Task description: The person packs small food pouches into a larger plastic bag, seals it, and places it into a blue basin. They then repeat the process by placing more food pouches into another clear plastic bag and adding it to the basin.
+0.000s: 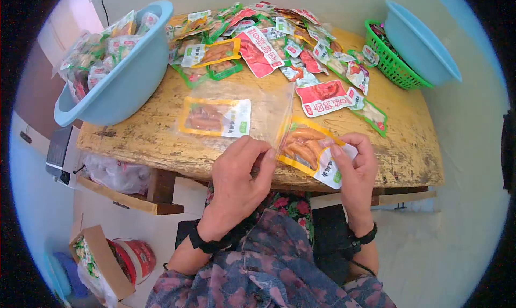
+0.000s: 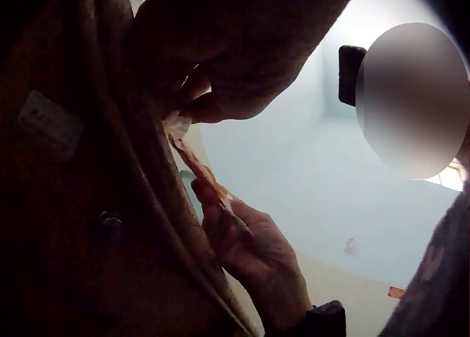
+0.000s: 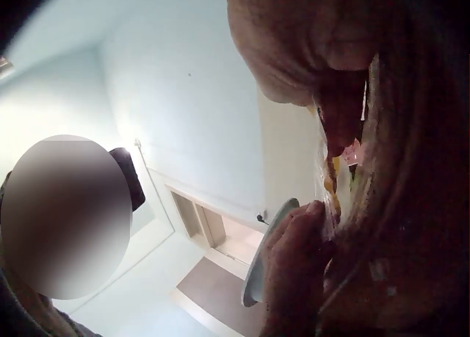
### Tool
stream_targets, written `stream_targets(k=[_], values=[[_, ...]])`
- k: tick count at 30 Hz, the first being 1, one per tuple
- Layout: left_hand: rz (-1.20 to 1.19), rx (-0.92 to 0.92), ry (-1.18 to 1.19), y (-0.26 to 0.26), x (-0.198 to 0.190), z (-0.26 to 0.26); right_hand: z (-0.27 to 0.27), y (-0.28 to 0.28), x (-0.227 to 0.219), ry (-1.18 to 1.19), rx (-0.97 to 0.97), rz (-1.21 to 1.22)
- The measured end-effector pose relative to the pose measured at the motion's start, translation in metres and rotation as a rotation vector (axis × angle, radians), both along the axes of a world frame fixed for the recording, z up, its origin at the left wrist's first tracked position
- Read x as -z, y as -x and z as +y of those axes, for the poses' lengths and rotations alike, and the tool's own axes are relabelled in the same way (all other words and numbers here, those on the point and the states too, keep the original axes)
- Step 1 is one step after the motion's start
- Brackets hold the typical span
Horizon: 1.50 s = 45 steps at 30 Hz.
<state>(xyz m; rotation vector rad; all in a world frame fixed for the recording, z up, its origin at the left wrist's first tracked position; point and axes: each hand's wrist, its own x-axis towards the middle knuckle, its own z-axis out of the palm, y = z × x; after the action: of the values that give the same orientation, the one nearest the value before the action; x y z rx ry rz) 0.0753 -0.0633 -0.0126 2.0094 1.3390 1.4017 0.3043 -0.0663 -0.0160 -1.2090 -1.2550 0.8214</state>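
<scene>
A large clear plastic bag [image 1: 266, 101] lies flat near the table's front, with a yellow-edged food packet [image 1: 207, 117] in or under its left part. At its right edge, a second yellow-edged packet [image 1: 305, 147] is pinched at its white end by the right hand [image 1: 357, 171], thumb on top. The left hand [image 1: 239, 182] pinches the bag's front edge with bent fingers and thumb, near that packet's left corner. In the left wrist view the right hand [image 2: 253, 249] holds the packet tilted. The left hand [image 3: 294, 260] shows low in the right wrist view.
Many packets [image 1: 258, 50] are heaped at the back of the table [image 1: 134, 141]. A blue basin [image 1: 126, 88] full of packets stands left. At the back right, a blue basin [image 1: 422, 45] leans over a green basket [image 1: 392, 66]. A cardboard box [image 1: 105, 262] is on the floor.
</scene>
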Motion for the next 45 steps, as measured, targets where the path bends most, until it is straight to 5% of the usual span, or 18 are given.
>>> stream_targets(k=[4, 13, 25, 28, 34, 39, 45], values=[[0.040, -0.005, -0.104, 0.003, -0.002, -0.002, 0.005, 0.008, -0.001, -0.009, 0.064, 0.030], [0.167, -0.002, -0.289, -0.006, -0.023, -0.011, 0.025, 0.032, -0.011, 0.053, -0.265, -0.008], [0.163, -0.016, -0.217, 0.006, -0.004, -0.012, 0.038, 0.051, -0.008, 0.001, -0.007, 0.407], [0.138, -0.026, -0.221, 0.008, -0.004, -0.012, 0.033, 0.047, -0.009, 0.120, -0.190, 0.152], [0.003, -0.036, -0.209, 0.017, -0.001, -0.012, 0.033, 0.036, -0.021, -0.080, -0.120, -0.335], [-0.243, 0.021, -0.131, 0.027, -0.007, -0.015, 0.026, 0.035, -0.035, -0.112, -0.120, -0.350], [-0.507, 0.096, 0.303, 0.039, -0.009, -0.026, 0.012, 0.036, -0.033, -0.089, 0.101, -0.180]])
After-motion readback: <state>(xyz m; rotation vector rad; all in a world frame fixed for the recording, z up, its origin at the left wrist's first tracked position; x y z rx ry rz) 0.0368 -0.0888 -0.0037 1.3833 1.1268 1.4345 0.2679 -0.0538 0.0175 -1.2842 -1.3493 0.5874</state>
